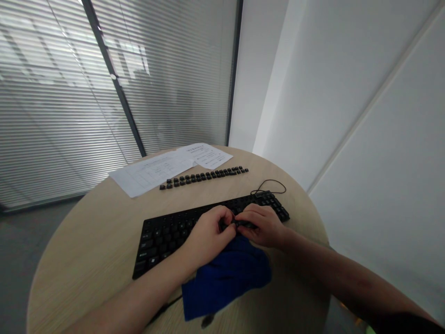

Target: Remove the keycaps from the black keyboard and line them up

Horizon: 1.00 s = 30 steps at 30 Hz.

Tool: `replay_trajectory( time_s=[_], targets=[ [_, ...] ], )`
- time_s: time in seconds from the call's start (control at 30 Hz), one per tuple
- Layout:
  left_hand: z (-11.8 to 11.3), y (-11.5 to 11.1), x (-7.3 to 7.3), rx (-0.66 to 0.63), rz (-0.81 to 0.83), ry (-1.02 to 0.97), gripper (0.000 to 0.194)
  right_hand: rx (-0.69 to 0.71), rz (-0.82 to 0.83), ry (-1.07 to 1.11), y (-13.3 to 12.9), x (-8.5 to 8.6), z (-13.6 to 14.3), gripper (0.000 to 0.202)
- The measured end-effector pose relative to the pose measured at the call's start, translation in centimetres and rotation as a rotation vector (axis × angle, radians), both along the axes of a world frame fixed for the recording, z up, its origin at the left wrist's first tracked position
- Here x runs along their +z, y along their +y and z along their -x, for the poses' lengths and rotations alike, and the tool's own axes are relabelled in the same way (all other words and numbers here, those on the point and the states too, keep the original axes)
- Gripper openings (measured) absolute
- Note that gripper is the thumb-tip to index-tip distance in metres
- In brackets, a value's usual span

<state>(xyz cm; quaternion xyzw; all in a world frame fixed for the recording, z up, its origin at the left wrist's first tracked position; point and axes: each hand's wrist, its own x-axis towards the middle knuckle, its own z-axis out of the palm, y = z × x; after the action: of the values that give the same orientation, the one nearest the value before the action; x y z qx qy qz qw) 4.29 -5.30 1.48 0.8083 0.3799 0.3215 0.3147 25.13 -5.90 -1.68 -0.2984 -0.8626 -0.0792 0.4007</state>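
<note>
A black keyboard lies at an angle across the table, some of its middle hidden by my hands. My left hand is closed, its fingertips curled in over the right-middle keys. My right hand is also closed, thumb and fingers pinched around a small dark piece that I cannot identify. The fingertips of both hands meet over the keyboard. Just below them, a blue cloth lies crumpled against the keyboard's near edge.
Behind the keyboard, loose black keycaps stand in two rows. Printed papers lie at the table's far side. A thin black cable loops past the keyboard's right end. The round wooden table stands near a white wall and blinds.
</note>
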Motion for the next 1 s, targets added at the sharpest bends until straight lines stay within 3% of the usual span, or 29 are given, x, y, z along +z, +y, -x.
replay_trajectory(
  time_s=[0.1,0.17,0.3,0.37,0.43,0.57,0.7,0.83,1.0],
  targets=[
    [0.5,0.2,0.8,-0.002,-0.032,0.059,0.009,-0.022,0.007,-0.005,0.1,0.6,-0.7,0.014],
    [1.3,0.6,1.4,0.018,-0.105,0.121,0.019,-0.120,0.001,0.033,0.6,1.3,-2.3,0.013],
    [2.9,2.3,1.3,0.043,-0.290,0.336,0.033,-0.542,0.045,0.321,3.4,2.3,-8.3,0.024],
    [3.5,3.3,0.3,0.092,-0.336,0.459,0.041,-0.680,0.198,0.360,6.0,2.4,-11.6,0.037],
    [3.7,3.9,-0.8,0.123,-0.331,0.564,0.050,-0.764,0.410,0.170,9.1,2.3,-14.2,0.044],
    [3.7,4.1,-2.1,0.109,-0.274,0.691,0.056,-0.763,0.535,-0.015,15.0,1.3,-16.9,0.032],
    [4.1,3.9,-2.0,0.051,-0.237,0.719,0.061,-0.735,0.588,-0.099,19.4,0.3,-17.1,0.026],
    [4.6,4.0,-1.7,0.034,-0.232,0.707,0.060,-0.663,0.593,-0.127,22.2,-0.7,-16.6,0.025],
    [4.6,3.8,-1.4,0.013,-0.207,0.724,0.061,-0.639,0.536,-0.160,23.9,-2.2,-16.4,0.031]
  ],
)
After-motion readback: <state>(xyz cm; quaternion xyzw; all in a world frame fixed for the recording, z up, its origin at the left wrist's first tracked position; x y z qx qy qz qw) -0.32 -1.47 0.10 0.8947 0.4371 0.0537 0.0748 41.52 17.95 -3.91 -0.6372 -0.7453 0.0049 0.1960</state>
